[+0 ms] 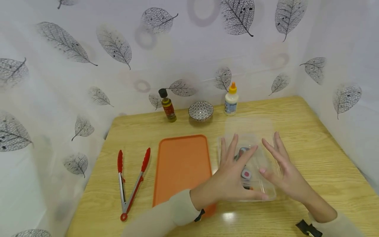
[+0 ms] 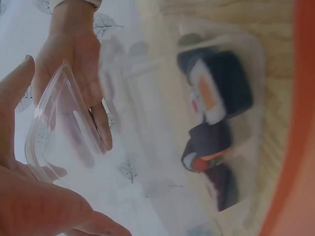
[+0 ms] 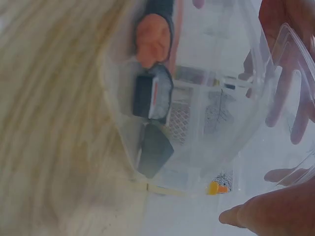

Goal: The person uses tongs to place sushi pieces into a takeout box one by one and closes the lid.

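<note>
A clear plastic box (image 1: 263,189) stands on the table with several sushi pieces (image 2: 211,93) inside, seen through its wall. Some show white rice wrapped in dark seaweed; an orange piece (image 3: 153,39) is visible in the right wrist view. My left hand (image 1: 232,179) is over the box's left side, fingers spread and thumb out. Opposite it, my right hand (image 1: 291,179) is at the right side, its fingers extended too. Between the hands, a clear raised plastic edge (image 2: 32,140) shows in the left wrist view. Whether either hand touches it I cannot tell.
Left of the box lies an orange tray (image 1: 183,164), then red-tipped tongs (image 1: 122,184) spread apart. Along the back stand a dark-capped bottle (image 1: 168,107), a patterned bowl (image 1: 201,111) and a white bottle with a yellow cap (image 1: 231,102). A leaf-print curtain (image 1: 189,49) hangs behind.
</note>
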`<action>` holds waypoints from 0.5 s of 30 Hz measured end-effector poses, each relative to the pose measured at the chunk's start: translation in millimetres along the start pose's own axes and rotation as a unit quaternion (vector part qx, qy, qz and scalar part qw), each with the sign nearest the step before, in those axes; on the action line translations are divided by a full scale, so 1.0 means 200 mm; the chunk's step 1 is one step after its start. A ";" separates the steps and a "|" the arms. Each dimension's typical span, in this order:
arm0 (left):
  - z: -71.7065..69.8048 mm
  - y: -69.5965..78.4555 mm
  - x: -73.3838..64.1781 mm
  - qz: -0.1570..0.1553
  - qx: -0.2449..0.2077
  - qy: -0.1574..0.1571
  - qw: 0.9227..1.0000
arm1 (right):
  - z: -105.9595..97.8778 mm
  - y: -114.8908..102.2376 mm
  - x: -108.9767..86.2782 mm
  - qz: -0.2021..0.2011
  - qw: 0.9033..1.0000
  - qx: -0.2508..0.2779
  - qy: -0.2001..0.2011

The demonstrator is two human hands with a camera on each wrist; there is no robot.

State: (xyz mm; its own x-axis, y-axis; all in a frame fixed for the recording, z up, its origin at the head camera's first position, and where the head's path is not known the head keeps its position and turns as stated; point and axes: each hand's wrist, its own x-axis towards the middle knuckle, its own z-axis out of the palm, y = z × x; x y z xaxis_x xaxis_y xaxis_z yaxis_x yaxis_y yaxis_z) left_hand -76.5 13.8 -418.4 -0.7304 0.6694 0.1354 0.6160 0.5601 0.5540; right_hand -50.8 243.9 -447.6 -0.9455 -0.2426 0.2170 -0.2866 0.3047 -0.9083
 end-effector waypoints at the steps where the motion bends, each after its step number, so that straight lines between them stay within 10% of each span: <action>1: 0.01 -0.01 -0.01 0.005 0.012 0.004 1.000 | 0.01 0.00 -0.01 0.002 1.000 -0.002 -0.001; 15: 0.13 -0.05 -0.12 -0.017 0.011 0.000 1.000 | 0.08 0.08 -0.06 0.004 0.999 -0.027 -0.034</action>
State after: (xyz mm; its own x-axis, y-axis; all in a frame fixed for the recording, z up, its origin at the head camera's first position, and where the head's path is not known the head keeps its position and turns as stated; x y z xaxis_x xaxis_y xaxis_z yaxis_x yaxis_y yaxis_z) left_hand -57.8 5.5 -447.6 -0.7511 0.6499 0.1161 0.5970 0.5935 0.5397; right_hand -41.0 236.6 -471.7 -0.9353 -0.3024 0.1839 -0.2897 0.3554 -0.8887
